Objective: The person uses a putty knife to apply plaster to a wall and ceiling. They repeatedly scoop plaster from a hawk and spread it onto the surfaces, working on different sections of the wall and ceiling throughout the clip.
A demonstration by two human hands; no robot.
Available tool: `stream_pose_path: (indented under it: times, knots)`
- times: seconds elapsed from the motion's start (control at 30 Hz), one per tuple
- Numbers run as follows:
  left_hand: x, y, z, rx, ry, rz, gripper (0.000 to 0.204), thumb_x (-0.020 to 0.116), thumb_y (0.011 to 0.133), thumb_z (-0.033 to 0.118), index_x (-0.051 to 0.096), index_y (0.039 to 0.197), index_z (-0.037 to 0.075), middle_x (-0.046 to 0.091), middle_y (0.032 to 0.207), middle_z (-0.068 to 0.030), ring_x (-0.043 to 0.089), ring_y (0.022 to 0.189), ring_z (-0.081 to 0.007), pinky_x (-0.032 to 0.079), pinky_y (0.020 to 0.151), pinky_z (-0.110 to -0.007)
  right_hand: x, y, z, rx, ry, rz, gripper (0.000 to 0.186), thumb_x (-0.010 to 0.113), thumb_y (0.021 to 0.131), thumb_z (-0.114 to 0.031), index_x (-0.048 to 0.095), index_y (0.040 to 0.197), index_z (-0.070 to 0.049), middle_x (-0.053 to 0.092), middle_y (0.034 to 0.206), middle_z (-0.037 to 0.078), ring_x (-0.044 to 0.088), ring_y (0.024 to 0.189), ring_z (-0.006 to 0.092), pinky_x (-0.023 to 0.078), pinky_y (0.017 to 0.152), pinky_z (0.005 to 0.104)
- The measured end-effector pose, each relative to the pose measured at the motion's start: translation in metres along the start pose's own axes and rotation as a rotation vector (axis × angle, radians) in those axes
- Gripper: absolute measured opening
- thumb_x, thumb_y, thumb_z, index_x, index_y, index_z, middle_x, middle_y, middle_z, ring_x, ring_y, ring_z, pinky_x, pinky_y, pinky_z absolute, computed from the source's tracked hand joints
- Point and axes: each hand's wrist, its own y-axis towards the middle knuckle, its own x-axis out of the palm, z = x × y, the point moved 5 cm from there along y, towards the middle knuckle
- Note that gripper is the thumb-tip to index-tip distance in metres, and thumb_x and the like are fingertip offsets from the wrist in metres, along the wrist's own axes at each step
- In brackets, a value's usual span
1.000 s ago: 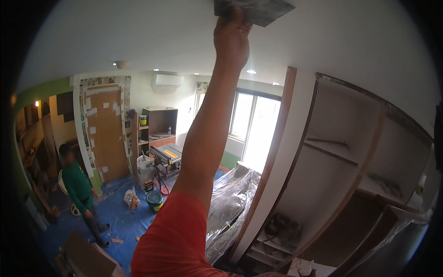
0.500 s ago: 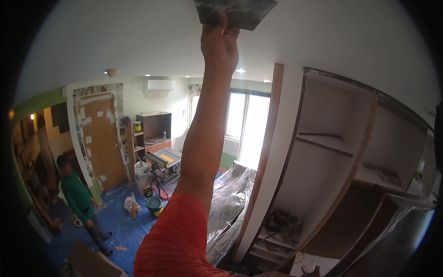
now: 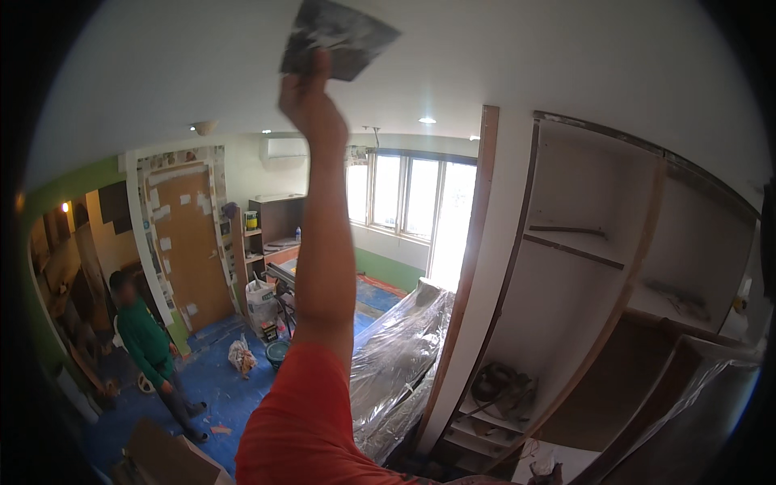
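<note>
My left hand [image 3: 311,97] is raised overhead on an outstretched arm in a red sleeve. It grips a flat, dark scraper blade [image 3: 339,39] by its lower edge, my thumb lying on the near face and the fingers mostly hidden behind. Pale smears mark the blade, which is roughly four-sided and tilted. Above and behind it spreads the white ceiling [image 3: 517,48]; whether the blade touches it I cannot tell. The hand is slightly blurred. My right hand does not appear.
A person in green [image 3: 145,339] stands at lower left by a patched wooden door [image 3: 194,242]. Plastic-wrapped furniture [image 3: 404,347] lies below, near a wooden post [image 3: 477,210] and open shelving [image 3: 566,307]. Blue sheeting [image 3: 259,412] covers the floor, with a bucket [image 3: 277,353].
My left hand and the scraper blade have moved left and slightly down in the view, the blade turning a little. More of the windows shows beside my arm.
</note>
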Motion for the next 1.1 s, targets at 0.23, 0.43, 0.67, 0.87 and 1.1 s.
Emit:
stream_pose_path:
  times: [0.23,0.43,0.67,0.87,1.1]
  knots:
    - [-0.029,0.026,0.028,0.239,0.640,-0.225,0.021,0.073,0.095,0.018,0.073,0.112,0.006,0.074,0.097,-0.0057,0.064,0.085,-0.0133,0.047,0.084,-0.029,-0.014,0.041,0.009,-0.022,-0.149,-0.203,0.021,0.060,0.101,-0.031,0.065,0.098,-0.011,0.066,0.080,0.001,0.059,0.064,0.0137,0.049,0.063,0.0314]
    - [-0.002,-0.016,0.041,1.274,1.134,-0.197,0.051,0.070,0.083,-0.002,0.071,0.130,0.018,0.064,0.118,-0.0086,0.056,0.101,-0.0212,0.041,0.089,-0.034,-0.015,0.065,0.021,0.016,-0.172,-0.374,0.024,0.059,0.102,-0.030,0.069,0.104,-0.009,0.073,0.087,0.004,0.065,0.067,0.0140,0.055,0.068,0.0324]
    - [0.055,-0.024,-0.027,1.225,1.166,0.027,0.063,0.065,0.081,-0.004,0.056,0.142,0.009,0.052,0.141,-0.0134,0.045,0.113,-0.0279,0.029,0.092,-0.045,0.012,0.038,0.025,-0.030,-0.194,-0.287,0.023,0.059,0.102,-0.030,0.069,0.104,-0.009,0.073,0.087,0.004,0.065,0.068,0.0142,0.055,0.068,0.0325]
    - [0.089,-0.024,-0.017,1.203,1.121,0.237,0.059,0.066,0.086,-0.005,0.052,0.143,-0.003,0.058,0.136,-0.0201,0.045,0.117,-0.0304,0.033,0.092,-0.042,0.012,0.011,0.023,-0.083,-0.143,-0.199,0.023,0.060,0.101,-0.030,0.069,0.104,-0.009,0.073,0.087,0.004,0.065,0.068,0.0143,0.055,0.069,0.0327]
    - [0.104,-0.030,-0.016,1.005,1.038,0.233,0.065,0.058,0.080,-0.017,0.049,0.143,-0.006,0.053,0.141,-0.0202,0.043,0.124,-0.0293,0.030,0.099,-0.042,-0.006,0.002,0.014,-0.134,-0.076,-0.094,0.023,0.060,0.101,-0.030,0.069,0.104,-0.009,0.073,0.087,0.004,0.065,0.068,0.0145,0.055,0.069,0.0328]
